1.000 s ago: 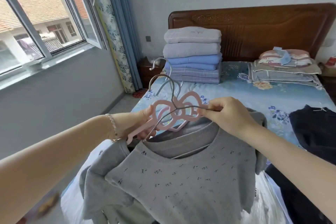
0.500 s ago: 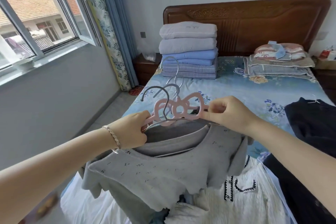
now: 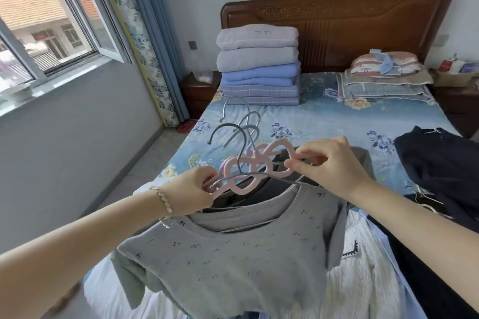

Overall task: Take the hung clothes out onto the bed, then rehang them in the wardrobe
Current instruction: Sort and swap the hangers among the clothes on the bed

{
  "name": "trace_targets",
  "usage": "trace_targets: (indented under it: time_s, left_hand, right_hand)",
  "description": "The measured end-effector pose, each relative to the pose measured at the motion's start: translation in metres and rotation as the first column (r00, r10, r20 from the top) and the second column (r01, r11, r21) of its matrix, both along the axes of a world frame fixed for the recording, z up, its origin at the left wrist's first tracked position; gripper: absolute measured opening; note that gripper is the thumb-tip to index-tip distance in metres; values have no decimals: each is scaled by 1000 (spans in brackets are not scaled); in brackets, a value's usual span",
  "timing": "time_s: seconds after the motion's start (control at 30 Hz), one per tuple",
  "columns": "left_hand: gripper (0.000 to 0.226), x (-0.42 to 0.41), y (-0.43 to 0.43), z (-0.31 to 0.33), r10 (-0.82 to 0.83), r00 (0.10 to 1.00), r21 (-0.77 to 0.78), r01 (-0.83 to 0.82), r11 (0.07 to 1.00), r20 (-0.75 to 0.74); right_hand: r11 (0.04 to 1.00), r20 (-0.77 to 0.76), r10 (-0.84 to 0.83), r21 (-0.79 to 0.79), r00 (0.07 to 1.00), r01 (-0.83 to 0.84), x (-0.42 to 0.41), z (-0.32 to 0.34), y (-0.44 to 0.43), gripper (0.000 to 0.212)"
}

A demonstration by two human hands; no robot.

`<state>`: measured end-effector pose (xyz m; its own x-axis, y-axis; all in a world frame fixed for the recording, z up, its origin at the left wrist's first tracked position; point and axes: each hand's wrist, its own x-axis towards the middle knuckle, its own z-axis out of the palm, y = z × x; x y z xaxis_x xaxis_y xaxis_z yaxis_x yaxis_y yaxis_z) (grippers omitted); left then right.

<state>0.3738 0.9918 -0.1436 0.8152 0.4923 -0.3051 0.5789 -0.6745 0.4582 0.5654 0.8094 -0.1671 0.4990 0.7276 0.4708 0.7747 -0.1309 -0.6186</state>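
Sweater: a grey speckled sweater (image 3: 233,261) hangs nearest the camera, held up over the foot of the bed (image 3: 337,122), its hem drooping above a white garment (image 3: 368,290) with black zigzag trim.
Left hand grip: the left hand (image 3: 190,190) is closed around the left end of a pink plastic hanger (image 3: 259,166) with a bow-shaped middle, together with a thin grey wire hanger (image 3: 233,147); a braided bracelet (image 3: 164,201) sits on the wrist.
Right hand grip: the right hand (image 3: 334,163) pinches the right end of the pink hanger between thumb and fingertips.
Hangers: several more grey hooks (image 3: 246,122) rise just behind the pink one; how many is hard to tell.
Under the sweater: a darker garment (image 3: 274,189) shows behind the grey neckline.
Right side of bed: dark navy clothes (image 3: 438,163) lie spread on the floral sheet.
Stack at head of bed: folded quilts (image 3: 259,65), grey on top, blue and checked below, piled against the wooden headboard (image 3: 350,23).
Pillows: folded bedding and pillows (image 3: 383,77) to the right of the stack.
Far left: bedside cabinet (image 3: 197,90), blue curtain (image 3: 160,41), open window (image 3: 51,28).
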Motion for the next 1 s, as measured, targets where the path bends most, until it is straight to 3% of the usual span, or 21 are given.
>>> trace_targets:
  time_s: [0.1, 0.2, 0.27, 0.4, 0.57, 0.7, 0.8, 0.93, 1.0]
  left_hand:
    - [34, 2, -5, 2, -43, 999, 25, 43, 999, 1]
    - [15, 1, -9, 1, -80, 997, 57, 81, 995, -14]
    - [30, -1, -11, -1, -114, 993, 99, 117, 988, -28]
    - [34, -5, -13, 1, -147, 978, 220, 177, 959, -146]
    - [31, -10, -18, 3, -149, 970, 247, 195, 949, -191]
    - [28, -11, -20, 0, -170, 973, 215, 201, 956, -153]
    - [31, -14, -16, -2, -154, 980, 163, 174, 971, -127]
    - [13, -18, -13, 0, -133, 991, 17, 133, 991, 2]
    - [19, -21, -6, -1, -133, 991, -1, 133, 991, 27]
  right_hand:
    - [998, 30, -40, 57, 999, 39, -6, -8, 0, 37]
    - [994, 66, -60, 98, 996, 54, -10, -10, 1, 38]
    - [986, 123, -98, 149, 988, 79, -12, -8, 1, 38]
    - [960, 309, -140, 277, 941, 52, -20, 5, 2, 48]
    - [970, 407, -106, 241, 907, 5, -24, 8, 6, 48]
    - [982, 446, -33, 180, 894, -54, -29, 6, 12, 33]
    - [982, 475, -27, 178, 879, -66, -30, 3, 13, 32]
    - [984, 488, 3, 155, 873, -90, -33, -7, 17, 33]
    - [982, 480, -19, 173, 877, -73, -34, -10, 15, 33]
